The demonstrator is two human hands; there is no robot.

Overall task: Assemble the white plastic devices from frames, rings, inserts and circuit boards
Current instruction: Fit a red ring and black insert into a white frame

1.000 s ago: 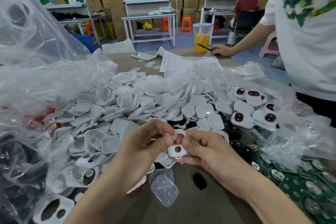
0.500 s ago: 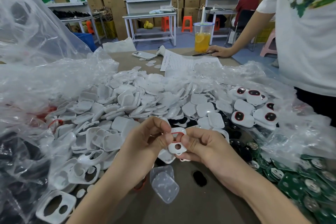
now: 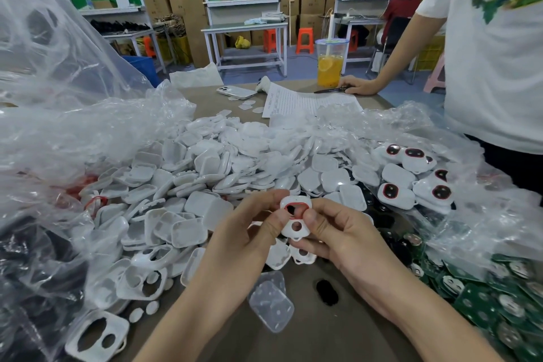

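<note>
Frame (image 3: 294,231): white, with a red ring (image 3: 296,204). Heaped shells (image 3: 211,167): white. Circuit boards (image 3: 482,306): green, silver discs. Loose insert (image 3: 327,291): black. Drink (image 3: 329,72): orange. Bystander's T-shirt (image 3: 493,62): white, green print. Stools (image 3: 304,40): orange.

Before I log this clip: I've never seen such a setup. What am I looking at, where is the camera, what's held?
No machine here: a person works bare-handed, filmed by one head-worn camera looking down. The left hand and right hand together pinch a white frame with a red ring in its upper opening. On the table lie a heap of white shells, green circuit boards at right, a clear cover and a black insert.
</note>
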